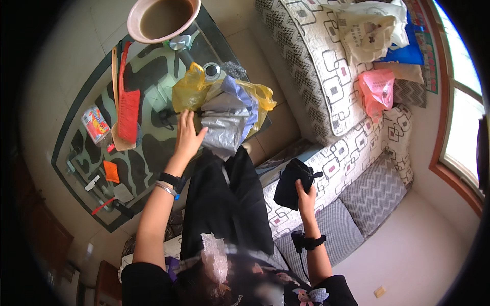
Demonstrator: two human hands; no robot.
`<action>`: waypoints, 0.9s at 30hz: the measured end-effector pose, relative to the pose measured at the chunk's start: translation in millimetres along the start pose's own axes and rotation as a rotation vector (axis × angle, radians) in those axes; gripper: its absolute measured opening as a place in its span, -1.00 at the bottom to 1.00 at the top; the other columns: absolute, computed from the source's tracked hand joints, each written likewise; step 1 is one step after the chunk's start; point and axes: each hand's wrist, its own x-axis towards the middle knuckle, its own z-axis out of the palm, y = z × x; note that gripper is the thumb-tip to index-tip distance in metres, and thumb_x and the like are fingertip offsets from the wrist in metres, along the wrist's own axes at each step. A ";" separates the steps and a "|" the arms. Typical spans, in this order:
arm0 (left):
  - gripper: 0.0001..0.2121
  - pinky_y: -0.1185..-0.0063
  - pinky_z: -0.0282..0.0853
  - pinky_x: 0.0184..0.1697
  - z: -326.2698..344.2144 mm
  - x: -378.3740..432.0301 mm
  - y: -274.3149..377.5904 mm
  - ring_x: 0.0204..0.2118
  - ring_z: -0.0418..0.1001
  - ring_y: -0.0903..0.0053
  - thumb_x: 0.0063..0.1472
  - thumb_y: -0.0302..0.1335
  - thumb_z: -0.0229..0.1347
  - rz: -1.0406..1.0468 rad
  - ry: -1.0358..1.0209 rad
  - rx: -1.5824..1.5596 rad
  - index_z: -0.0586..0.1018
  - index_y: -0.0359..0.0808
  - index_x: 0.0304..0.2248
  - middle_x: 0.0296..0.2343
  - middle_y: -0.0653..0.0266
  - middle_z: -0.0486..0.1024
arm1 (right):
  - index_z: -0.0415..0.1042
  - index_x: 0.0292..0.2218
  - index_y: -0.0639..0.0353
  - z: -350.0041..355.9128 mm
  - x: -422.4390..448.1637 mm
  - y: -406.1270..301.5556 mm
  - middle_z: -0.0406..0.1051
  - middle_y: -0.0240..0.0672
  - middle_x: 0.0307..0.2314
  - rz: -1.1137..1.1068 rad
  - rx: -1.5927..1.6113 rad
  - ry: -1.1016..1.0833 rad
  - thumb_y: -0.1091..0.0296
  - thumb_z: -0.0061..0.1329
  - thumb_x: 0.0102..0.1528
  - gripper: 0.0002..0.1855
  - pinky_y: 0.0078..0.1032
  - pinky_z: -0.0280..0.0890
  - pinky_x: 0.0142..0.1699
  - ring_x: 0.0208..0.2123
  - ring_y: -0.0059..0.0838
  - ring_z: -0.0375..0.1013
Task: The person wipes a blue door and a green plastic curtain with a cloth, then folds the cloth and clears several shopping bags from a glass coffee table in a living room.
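Observation:
My left hand (188, 132) reaches over the glass table, its thumb spread from the fingers. Its fingertips are at the dark shaft of what looks like a silver and lilac folding umbrella (229, 118); whether they press on it I cannot tell. The umbrella's loose fabric lies bunched over a yellow plastic bag (189, 86), and a black handle (166, 118) appears to stick out to the left. Over the sofa edge, my right hand (306, 197) grips a black folded fabric item (291, 184) with a short tab.
On the glass coffee table (153, 164) are a pink basin (132, 23) of murky water, a red brush (129, 114), a bottle (95, 124), an orange packet (111, 171) and a scraper (122, 193). Bags, including a pink one (377, 90), lie on the patterned sofa (333, 57).

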 end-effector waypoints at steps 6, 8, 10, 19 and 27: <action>-0.21 0.32 -0.05 0.13 37.9 84.8 -59.0 0.09 -0.03 0.02 -0.07 -0.35 0.19 0.026 0.227 0.049 -0.01 -0.50 0.05 0.02 -0.16 0.03 | 0.38 -0.29 0.30 57.8 127.4 26.8 0.36 -0.52 -0.48 0.003 0.058 -0.135 0.30 -0.04 0.07 -0.76 -0.72 0.20 -0.28 -0.42 -0.76 0.28; -0.12 0.36 0.00 0.10 45.5 101.2 -69.5 0.06 0.04 0.05 -0.10 -0.34 0.22 -0.151 0.256 -0.080 -0.10 -0.51 0.07 -0.01 -0.16 0.09 | 0.38 -0.27 0.28 80.0 164.7 37.5 0.36 -0.53 -0.45 0.062 0.202 -0.202 0.29 -0.04 0.07 -0.75 -0.72 0.20 -0.26 -0.40 -0.76 0.29; -0.08 0.40 0.07 0.04 46.9 108.5 -72.0 -0.01 0.16 0.11 -0.12 -0.34 0.24 -0.283 0.171 -0.268 -0.13 -0.53 0.08 -0.09 -0.17 0.18 | 0.38 -0.25 0.25 95.0 189.9 49.7 0.36 -0.54 -0.43 0.123 0.284 -0.240 0.27 -0.05 0.07 -0.74 -0.72 0.21 -0.24 -0.39 -0.75 0.29; -0.51 0.40 0.06 0.01 45.2 52.2 -48.3 -0.07 0.16 0.20 -0.06 -0.70 -0.05 -0.001 0.279 0.250 0.23 -0.34 -0.06 -0.21 0.06 0.23 | 0.39 -0.28 0.27 114.4 209.8 82.7 0.38 -0.50 -0.43 0.201 0.365 -0.170 0.20 -0.01 0.05 -0.70 -0.71 0.21 -0.25 -0.40 -0.73 0.30; -0.50 0.31 0.09 -0.04 58.2 37.8 -72.2 -0.10 0.17 0.17 -0.07 -0.47 0.18 0.149 0.159 0.597 0.29 -0.30 -0.11 -0.16 0.14 0.16 | 0.39 -0.29 0.28 84.6 201.1 105.3 0.40 -0.46 -0.45 0.214 0.261 -0.119 0.22 -0.02 0.06 -0.71 -0.71 0.23 -0.27 -0.42 -0.71 0.33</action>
